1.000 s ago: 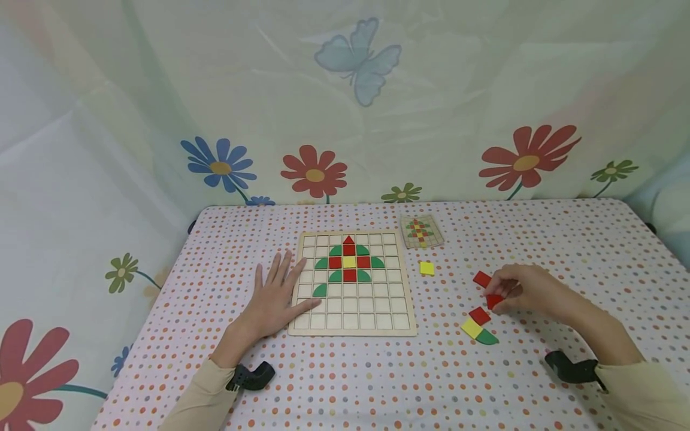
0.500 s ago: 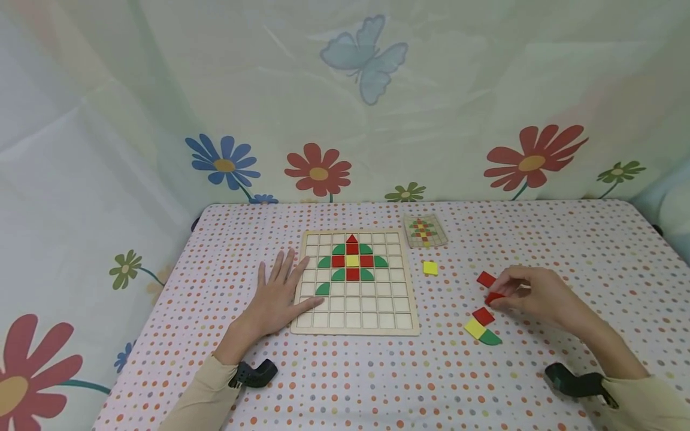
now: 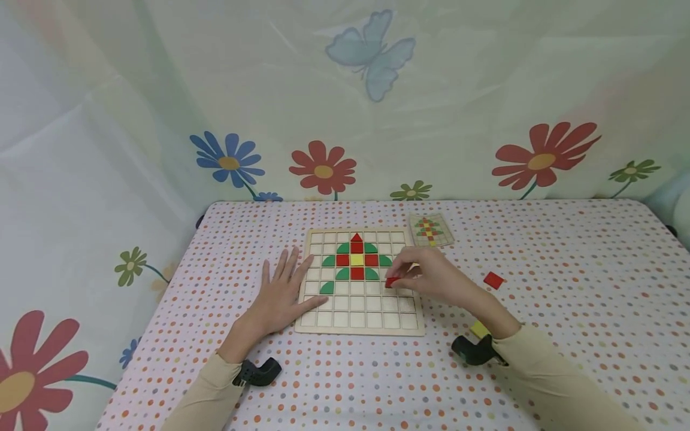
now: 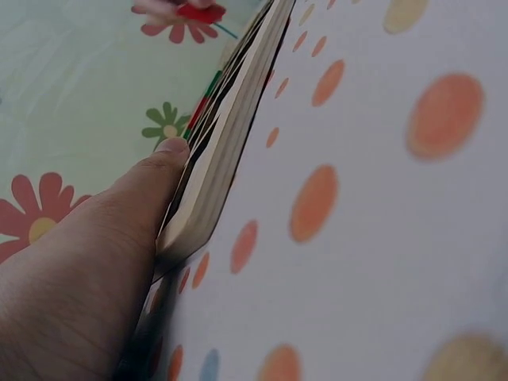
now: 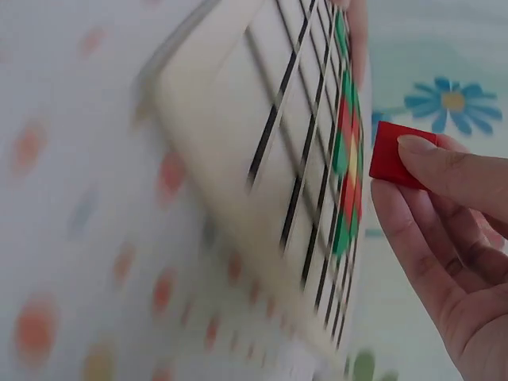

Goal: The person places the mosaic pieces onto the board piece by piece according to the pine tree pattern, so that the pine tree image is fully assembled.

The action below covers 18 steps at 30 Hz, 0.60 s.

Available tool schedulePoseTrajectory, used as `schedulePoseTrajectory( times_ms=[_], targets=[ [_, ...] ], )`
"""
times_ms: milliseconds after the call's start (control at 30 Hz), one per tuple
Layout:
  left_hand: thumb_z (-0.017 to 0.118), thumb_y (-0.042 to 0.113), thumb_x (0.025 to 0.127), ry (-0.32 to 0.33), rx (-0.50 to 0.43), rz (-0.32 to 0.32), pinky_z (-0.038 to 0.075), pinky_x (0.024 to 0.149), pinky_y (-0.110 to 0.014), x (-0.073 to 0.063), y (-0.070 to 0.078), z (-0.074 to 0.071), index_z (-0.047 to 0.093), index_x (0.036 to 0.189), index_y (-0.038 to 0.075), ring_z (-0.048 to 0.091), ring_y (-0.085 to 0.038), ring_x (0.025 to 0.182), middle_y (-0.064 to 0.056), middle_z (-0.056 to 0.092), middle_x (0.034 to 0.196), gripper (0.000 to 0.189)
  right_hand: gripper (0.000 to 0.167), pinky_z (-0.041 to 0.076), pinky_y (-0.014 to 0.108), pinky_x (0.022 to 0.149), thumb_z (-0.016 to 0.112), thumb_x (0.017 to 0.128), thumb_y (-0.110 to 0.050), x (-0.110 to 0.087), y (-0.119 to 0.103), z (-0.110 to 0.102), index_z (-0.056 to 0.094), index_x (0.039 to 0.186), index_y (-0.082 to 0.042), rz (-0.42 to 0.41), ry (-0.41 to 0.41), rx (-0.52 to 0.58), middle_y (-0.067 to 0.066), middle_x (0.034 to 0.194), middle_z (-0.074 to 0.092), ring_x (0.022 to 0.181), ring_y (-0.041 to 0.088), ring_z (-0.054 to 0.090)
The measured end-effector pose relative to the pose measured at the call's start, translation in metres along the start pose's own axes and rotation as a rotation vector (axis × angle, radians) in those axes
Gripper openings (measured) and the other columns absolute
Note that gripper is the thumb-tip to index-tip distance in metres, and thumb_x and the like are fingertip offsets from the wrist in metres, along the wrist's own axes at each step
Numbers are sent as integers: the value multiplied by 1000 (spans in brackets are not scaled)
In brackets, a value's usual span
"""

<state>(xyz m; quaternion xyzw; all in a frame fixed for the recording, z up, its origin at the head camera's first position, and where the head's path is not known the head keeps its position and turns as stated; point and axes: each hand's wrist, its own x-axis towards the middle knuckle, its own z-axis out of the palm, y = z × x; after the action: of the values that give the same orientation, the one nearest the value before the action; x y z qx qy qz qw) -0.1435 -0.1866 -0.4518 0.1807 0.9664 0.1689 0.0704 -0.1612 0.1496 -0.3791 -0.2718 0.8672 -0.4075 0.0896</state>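
My right hand [image 3: 433, 274] pinches a red square tile [image 3: 392, 282] between thumb and fingers, over the right side of the wooden grid board [image 3: 358, 321]. In the right wrist view the red tile [image 5: 387, 163] shows flat between the fingertips. My left hand [image 3: 277, 296] lies spread at the board's left edge, fingers straight, its thumb on the board. The left wrist view has that thumb [image 4: 119, 206] along the board's side [image 4: 238, 135]. Red squares, green quarter-rounds, a red triangle and a yellow square [image 3: 357, 260] form a tree-like pattern on the grid.
A small picture card [image 3: 431, 230] of a similar pattern lies behind the board's right corner. One loose red tile [image 3: 493, 280] is on the dotted tablecloth to the right. A yellow tile [image 3: 478, 329] peeks out beside my right forearm, which hides other pieces. A flowered cloth [image 3: 259, 90] hangs behind.
My right hand picked up the red tile from the loose pieces on the right and carried it left, over the board. My left hand stays at the board's edge.
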Motion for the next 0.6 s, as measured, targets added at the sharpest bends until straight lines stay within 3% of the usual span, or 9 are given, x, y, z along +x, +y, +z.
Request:
schedulePoseTrajectory(
  times_ms=[300,600],
  targets=[
    [56,69,97,0,6,-4,-8,121,-70,0,1,0,15,170,17,-8,-36,161,-16,-1,175,99,15,57,23,74,82,85,7,42,-26,49,80,97,-2,-60,-17,32,4,94,76,84,14,68],
    [57,68,97,3,6,-1,-7,121,-71,0,1,-2,16,170,16,-7,-37,161,-16,-1,175,98,14,58,24,75,81,86,8,53,-27,68,81,99,0,-24,9,11,7,97,77,85,16,69]
  ],
)
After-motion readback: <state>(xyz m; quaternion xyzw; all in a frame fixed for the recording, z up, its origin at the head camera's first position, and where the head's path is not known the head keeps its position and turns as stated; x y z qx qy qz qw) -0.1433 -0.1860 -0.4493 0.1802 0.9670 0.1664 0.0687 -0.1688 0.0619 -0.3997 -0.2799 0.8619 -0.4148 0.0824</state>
